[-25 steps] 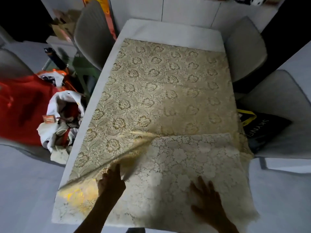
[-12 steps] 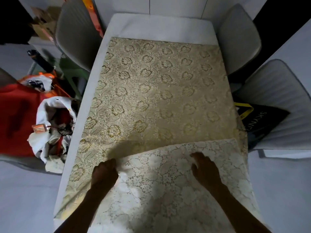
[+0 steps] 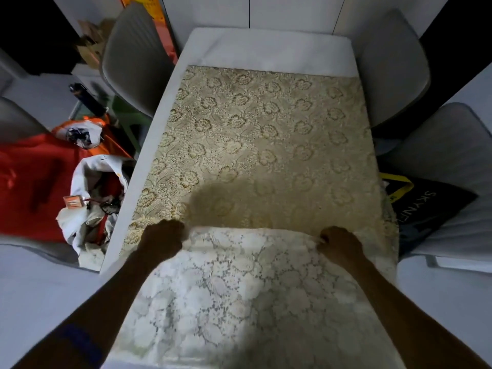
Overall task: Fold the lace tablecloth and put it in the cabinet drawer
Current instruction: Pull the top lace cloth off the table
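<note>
- Lace tablecloth (image 3: 255, 145) lies spread along a white table (image 3: 271, 46) in the head view, its gold floral pattern facing up over the far and middle parts.
- Its near part is folded back over itself, showing a paler, whiter lace underside (image 3: 239, 288) that runs from the near table edge up to a fold edge between the two hands.
- The far end of the table is bare beyond the cloth's far hem.
- On the right side the cloth reaches the table edge and hangs over it a little.
- The left hand (image 3: 162, 235) sits at the left end of the folded edge, fingers curled; its grip appears to be pinching the lace there, though the hand is dark and the fingertips are hidden.
- The right hand (image 3: 339, 242) is at the right end of the same edge, fingers curled down with the lace bunched under them, so its grip is on the cloth.
- Both forearms reach in from the bottom corners of the picture, and a round shadow falls on the cloth just beyond the hands.
- Grey chairs (image 3: 133, 62) stand at the table's left and right sides.
- A black bag with yellow straps (image 3: 431, 206) lies on the near right chair.
- On the left, a red cloth (image 3: 29, 187) and a white bag (image 3: 90, 209) with clutter sit beside the table.
</note>
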A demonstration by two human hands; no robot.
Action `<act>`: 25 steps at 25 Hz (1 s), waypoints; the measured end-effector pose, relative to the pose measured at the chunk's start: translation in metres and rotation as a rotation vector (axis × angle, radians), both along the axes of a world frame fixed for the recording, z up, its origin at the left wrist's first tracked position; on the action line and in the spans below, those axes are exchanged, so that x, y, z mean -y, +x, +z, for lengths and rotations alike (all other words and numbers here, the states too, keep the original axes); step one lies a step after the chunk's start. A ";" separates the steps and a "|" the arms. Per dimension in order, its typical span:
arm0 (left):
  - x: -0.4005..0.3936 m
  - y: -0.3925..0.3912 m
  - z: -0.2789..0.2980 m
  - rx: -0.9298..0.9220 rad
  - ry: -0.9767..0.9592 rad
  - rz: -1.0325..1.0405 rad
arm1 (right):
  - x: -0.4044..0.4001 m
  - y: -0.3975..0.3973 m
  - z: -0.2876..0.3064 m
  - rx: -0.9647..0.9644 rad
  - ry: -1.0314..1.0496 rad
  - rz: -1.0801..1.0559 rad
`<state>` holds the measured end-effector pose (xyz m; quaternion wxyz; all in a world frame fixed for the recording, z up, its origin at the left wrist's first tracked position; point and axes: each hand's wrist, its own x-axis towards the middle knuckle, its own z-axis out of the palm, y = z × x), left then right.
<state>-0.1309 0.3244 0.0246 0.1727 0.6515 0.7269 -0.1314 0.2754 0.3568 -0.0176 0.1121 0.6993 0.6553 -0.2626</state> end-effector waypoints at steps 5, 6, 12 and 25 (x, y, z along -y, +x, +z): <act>-0.067 0.034 0.039 0.024 0.372 0.078 | -0.073 0.000 0.055 -0.308 0.330 -0.222; -0.052 0.041 0.031 0.024 0.300 0.038 | -0.063 -0.010 0.058 -0.315 0.329 -0.159; 0.086 0.028 -0.051 0.076 -0.221 -0.098 | 0.113 -0.069 -0.006 -0.127 0.143 0.331; 0.171 -0.018 -0.051 0.108 -0.215 0.017 | 0.181 -0.123 -0.021 -0.107 -0.089 0.401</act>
